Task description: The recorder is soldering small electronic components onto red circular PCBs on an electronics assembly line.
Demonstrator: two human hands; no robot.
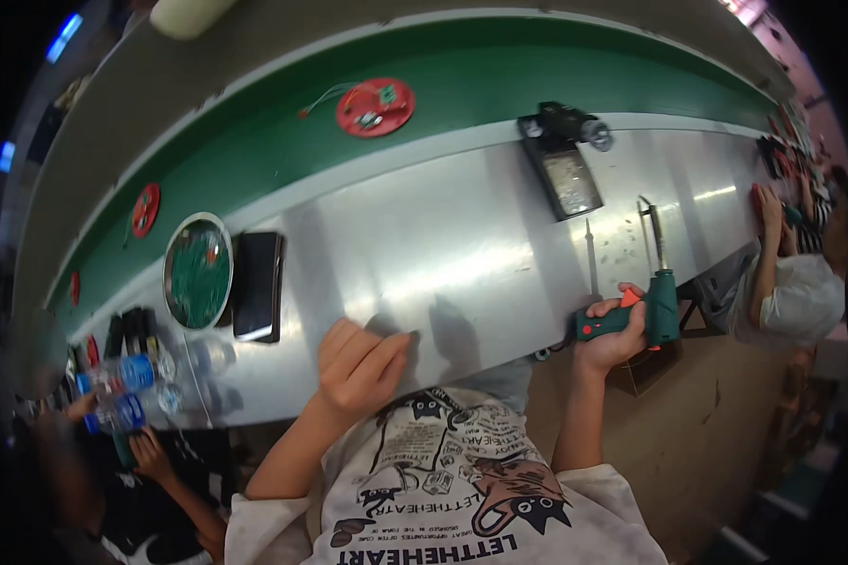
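Observation:
My right hand is wrapped round the handle of a green soldering gun with a red trigger, just off the table's front edge. Its metal tip and thin feed tube point away from me, over the metal tabletop. My left hand rests at the near edge of the table, fingers curled together; whether anything is pinched in them is hidden. A black soldering stand with a tray stands beyond the gun. Small bits lie scattered between the stand and the gun.
At the left are a dark phone, a round metal dish of green pieces and plastic bottles. Red discs with small wired parts lie on the green strip behind. Other people work at both ends; a box stands below right.

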